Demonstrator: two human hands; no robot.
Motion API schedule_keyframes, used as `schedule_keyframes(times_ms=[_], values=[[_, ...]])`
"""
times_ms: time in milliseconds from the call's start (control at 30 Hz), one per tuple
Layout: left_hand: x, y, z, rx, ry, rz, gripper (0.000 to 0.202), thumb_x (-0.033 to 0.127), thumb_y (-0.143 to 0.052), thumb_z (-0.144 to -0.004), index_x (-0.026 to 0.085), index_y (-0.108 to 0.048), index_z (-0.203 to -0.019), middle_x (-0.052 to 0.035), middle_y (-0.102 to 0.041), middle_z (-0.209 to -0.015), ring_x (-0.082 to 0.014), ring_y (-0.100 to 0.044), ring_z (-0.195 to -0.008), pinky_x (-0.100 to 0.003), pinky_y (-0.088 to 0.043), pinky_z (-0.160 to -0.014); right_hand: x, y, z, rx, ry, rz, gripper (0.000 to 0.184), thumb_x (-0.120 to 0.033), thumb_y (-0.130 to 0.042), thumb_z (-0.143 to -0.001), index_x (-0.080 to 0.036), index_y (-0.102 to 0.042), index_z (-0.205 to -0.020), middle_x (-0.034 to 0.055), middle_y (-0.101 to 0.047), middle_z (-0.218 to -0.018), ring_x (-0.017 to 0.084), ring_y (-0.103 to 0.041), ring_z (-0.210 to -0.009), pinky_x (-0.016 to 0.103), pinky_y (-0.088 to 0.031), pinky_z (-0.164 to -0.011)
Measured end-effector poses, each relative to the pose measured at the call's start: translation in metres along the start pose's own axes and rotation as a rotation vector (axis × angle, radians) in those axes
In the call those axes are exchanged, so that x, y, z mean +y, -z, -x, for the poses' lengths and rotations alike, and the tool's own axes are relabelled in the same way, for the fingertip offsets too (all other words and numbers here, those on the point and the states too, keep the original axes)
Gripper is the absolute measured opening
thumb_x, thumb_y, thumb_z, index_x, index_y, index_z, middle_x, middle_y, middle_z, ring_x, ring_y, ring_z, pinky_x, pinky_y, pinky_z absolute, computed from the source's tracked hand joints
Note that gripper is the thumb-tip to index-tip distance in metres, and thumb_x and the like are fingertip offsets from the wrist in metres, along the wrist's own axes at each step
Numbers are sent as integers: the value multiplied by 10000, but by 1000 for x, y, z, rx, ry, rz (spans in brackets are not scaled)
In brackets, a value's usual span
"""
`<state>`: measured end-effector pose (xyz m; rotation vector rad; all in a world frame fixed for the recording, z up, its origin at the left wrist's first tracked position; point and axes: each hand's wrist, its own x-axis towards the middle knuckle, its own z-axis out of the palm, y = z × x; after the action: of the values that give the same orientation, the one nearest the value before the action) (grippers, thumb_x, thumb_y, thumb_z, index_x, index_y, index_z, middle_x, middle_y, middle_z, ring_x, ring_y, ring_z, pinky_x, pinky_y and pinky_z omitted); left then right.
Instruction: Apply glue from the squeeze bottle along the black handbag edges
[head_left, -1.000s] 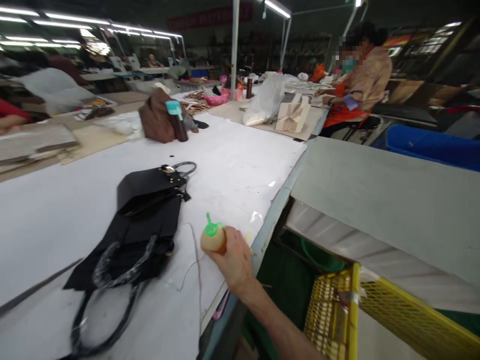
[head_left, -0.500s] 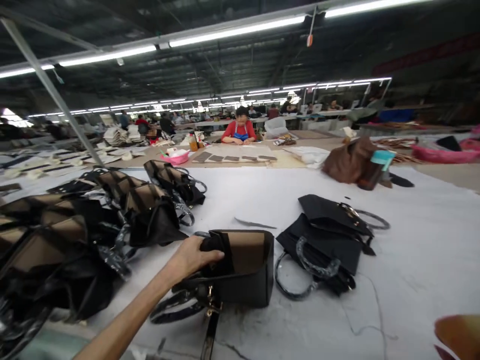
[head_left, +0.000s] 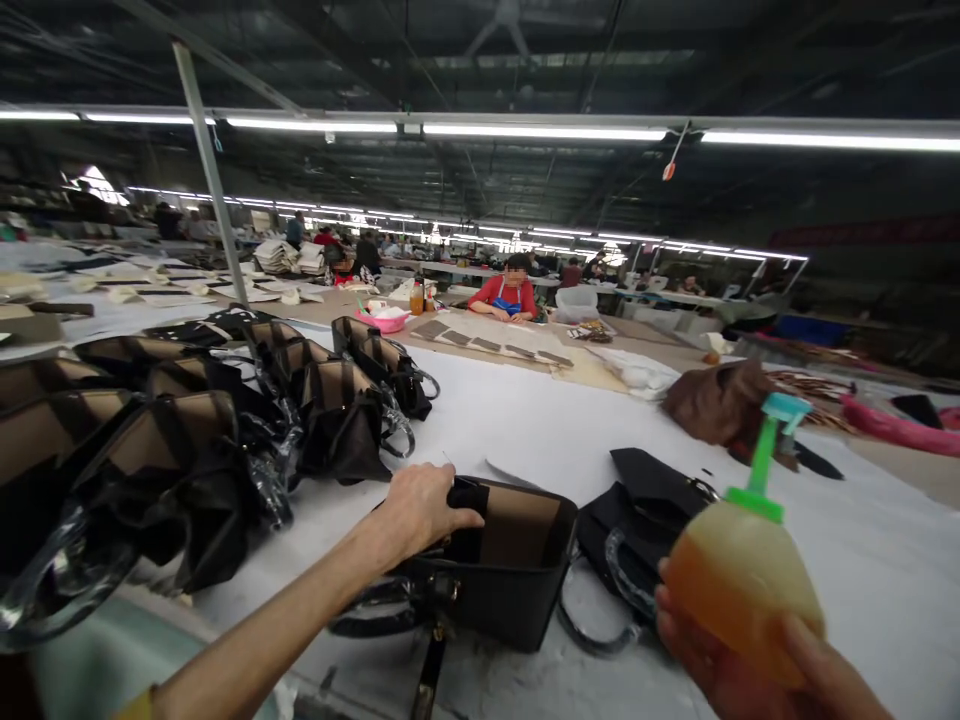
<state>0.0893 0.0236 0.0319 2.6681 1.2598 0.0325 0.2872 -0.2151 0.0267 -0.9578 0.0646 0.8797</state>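
Note:
My left hand grips the near rim of an open black handbag with a tan lining, which stands on the white table. My right hand is wrapped round a squeeze bottle of amber liquid with a green nozzle, held up at the lower right. A second black handbag lies flat just right of the open one, partly behind the bottle.
Several open black bags with tan linings stand in rows at the left. A brown bag lies at the back right. A person in red sits across at a far table. A steel post rises at left.
The view swung left from the table's right edge to the bags. My left hand took hold of the open bag's rim. My right hand brought the bottle up into view.

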Motion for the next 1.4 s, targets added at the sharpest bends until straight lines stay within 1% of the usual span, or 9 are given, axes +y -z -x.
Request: schedule_keyframes(times_ms=[67, 200, 367, 500, 633, 800, 933, 1100, 1400], values=[[-2, -1, -2, -4, -32, 34, 605, 651, -587, -640, 141, -606, -965, -158, -658, -872, -347, -615, -850, -399, -459, -706, 4, -33, 9, -98, -41, 2, 666, -316, -843, -537, -309, -591, -1154, 87, -590, -1170, 374, -599, -931, 467, -578, -697], [-7, -7, -9, -13, -74, 123, 600, 658, -593, -623, 174, -607, -977, -130, -664, -882, -324, -616, -855, -365, -459, -702, 11, -78, 6, -395, 60, 32, 511, -259, -796, -676, -181, -605, -1144, 118, -620, -1086, 278, -618, -897, 319, -560, -735], [-13, -16, -13, -11, -62, 284, 510, 627, -565, -651, 174, -638, -874, -123, -663, -849, -312, -608, -829, -355, -443, -689, 25, -101, -17, -540, 1, 31, 374, -259, -795, -693, -164, -653, -1026, 120, -630, -1049, 264, -594, -911, 393, -512, -809], [-19, -21, -13, -61, -111, 512, 394, 484, -635, -634, 190, -623, -896, -50, -662, -842, -241, -600, -814, -296, -436, -685, 41, -105, -21, -545, -13, 11, 271, -287, -763, -730, -168, -670, -955, 106, -649, -984, 277, -585, -913, 524, -428, -895], [-22, -29, -15, -227, -160, 787, 360, 372, -583, -679, 178, -613, -981, -6, -668, -843, -170, -607, -753, -233, -453, -625, 47, -102, -19, -507, 38, 20, 239, -316, -735, -753, -161, -676, -925, 107, -656, -935, 277, -586, -898, 568, -399, -911], [-22, -33, -18, -315, -157, 967, 420, 401, -603, -665, 160, -611, -1009, -11, -667, -850, -163, -601, -740, -229, -458, -613, 44, -101, -16, -467, 16, 15, 252, -291, -767, -722, -190, -675, -933, 77, -651, -939, 276, -566, -952, 572, -402, -914], [-15, -29, -22, -193, -125, 756, 491, 589, -684, -540, 199, -657, -838, 0, -658, -741, -200, -600, -726, -248, -428, -583, 46, -105, -12, -433, 65, 33, 255, -289, -749, -738, -200, -670, -964, 72, -643, -966, 274, -554, -976, 560, -422, -902], [-4, -28, -29, -73, 20, 465, 563, 749, -553, -557, 238, -682, -753, -24, -666, -712, -228, -614, -725, -272, -407, -574, 46, -104, -12, -440, 59, 45, 177, -298, -726, -767, -183, -682, -895, 73, -643, -947, 271, -547, -982, 554, -412, -917], [0, -27, -22, -50, 25, 330, 306, 409, -492, -688, 206, -650, -853, -83, -681, -824, -270, -626, -806, -323, -440, -659, 43, -99, -19, -467, 9, 24, 260, -254, -733, -771, -182, -660, -1010, 79, -637, -983, 277, -541, -999, 565, -407, -924]])
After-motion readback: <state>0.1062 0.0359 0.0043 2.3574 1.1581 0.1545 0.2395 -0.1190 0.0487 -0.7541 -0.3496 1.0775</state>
